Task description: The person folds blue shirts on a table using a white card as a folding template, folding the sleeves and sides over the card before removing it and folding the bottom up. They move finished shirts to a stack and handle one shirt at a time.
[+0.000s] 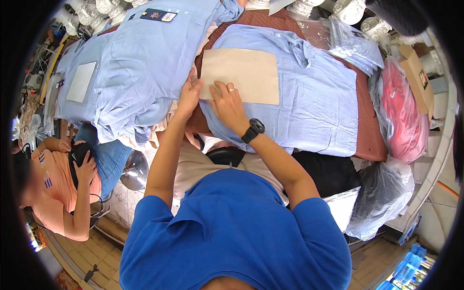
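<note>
A light-blue shirt [314,111] lies spread face down on the brown cloth before me, with a tan cardboard sheet [246,67] on its upper left part. My right hand [227,104] rests on the cardboard's lower left corner, its fingers spread and a little bent; a ring and a black watch [253,129] are on that arm. Beside the sheet's left edge is my left hand [190,94], thumb and fingers apart. Its thumb is close to the edge; whether it touches I cannot tell. Left of it lies a heap of light-blue shirts [145,63].
Bagged blue shirts [355,46] lie at the far right, near a red bagged garment [401,111] and a cardboard box [418,79]. A clear plastic bag [382,198] hangs below. At the left sits another person [65,193] in an orange shirt. White balusters [348,9] line the back.
</note>
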### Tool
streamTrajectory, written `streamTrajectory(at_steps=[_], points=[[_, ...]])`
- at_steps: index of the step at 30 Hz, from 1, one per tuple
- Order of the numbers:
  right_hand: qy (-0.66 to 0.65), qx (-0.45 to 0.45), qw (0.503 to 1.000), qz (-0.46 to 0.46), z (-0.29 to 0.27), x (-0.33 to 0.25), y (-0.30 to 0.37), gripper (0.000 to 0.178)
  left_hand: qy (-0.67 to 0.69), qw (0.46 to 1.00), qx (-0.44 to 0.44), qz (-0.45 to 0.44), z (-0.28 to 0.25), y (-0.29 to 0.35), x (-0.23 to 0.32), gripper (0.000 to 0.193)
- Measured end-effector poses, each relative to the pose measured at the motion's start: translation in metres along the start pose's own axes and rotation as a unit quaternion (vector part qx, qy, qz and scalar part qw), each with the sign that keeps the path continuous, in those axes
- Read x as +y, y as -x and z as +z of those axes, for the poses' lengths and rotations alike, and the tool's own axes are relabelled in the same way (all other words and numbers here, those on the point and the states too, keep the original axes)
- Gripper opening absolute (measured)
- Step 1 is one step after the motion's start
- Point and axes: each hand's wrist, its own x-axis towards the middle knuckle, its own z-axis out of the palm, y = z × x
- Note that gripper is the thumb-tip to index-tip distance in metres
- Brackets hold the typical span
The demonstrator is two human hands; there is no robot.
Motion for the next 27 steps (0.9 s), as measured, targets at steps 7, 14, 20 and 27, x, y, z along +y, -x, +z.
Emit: streamTrajectory(at_steps=[7,14,20,27], points=[[0.033,0.047,0.995,0.087,-0.056,0.051,-0.006,0.053,-0.098,0.990,-0.045,0.088,0.012,0.007,0.006,0.052],[0.057,0.012,0.937,0.345,-0.083,0.126,0.018,0.064,-0.037,0.996,-0.063,0.051,0.013,0.007,0.014,0.051],[-0.015,0.071,0.947,0.312,-0.080,0.140,0.021,0.062,-0.219,0.972,-0.044,0.075,0.008,-0.004,0.006,0.047],[-0.029,0.076,0.941,0.328,-0.070,0.149,0.018,0.058,-0.266,0.951,-0.009,0.159,0.014,-0.005,0.012,0.046]])
